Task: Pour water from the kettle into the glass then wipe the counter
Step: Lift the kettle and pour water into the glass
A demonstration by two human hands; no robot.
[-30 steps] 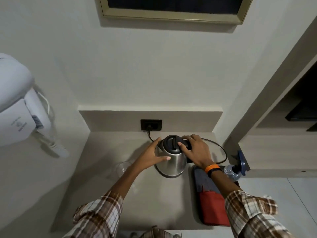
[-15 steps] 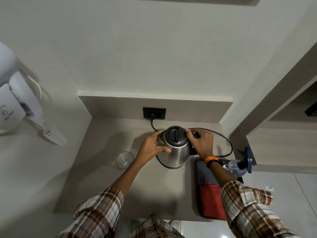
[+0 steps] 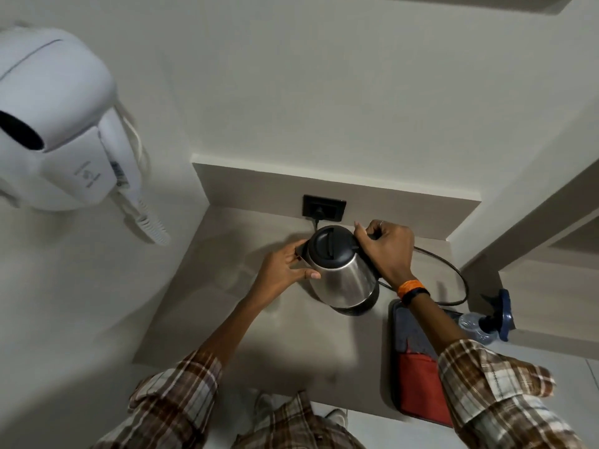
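A steel kettle [image 3: 343,280] with a black lid stands at the back of the grey counter [image 3: 291,351], its top leaning to the left. My right hand [image 3: 385,251] is wrapped around its black handle on the right side. My left hand [image 3: 282,270] grips the kettle's left side by the spout, thumb on the steel body. A clear glass [image 3: 238,278] shows only as a faint blurred shape on the counter left of my left hand. Folded blue-grey and red cloths [image 3: 418,377] lie on a dark tray at the counter's right edge.
The kettle's black cord [image 3: 453,273] loops from a wall socket [image 3: 324,207] behind the kettle. A spray bottle with a blue head [image 3: 486,322] stands right of the tray. A white wall-mounted hair dryer [image 3: 58,124] juts out at the left. Walls close the counter on three sides.
Both hands have kept their hold on the kettle. The kettle's top now leans further left. The view has shifted, so the hair dryer looms larger.
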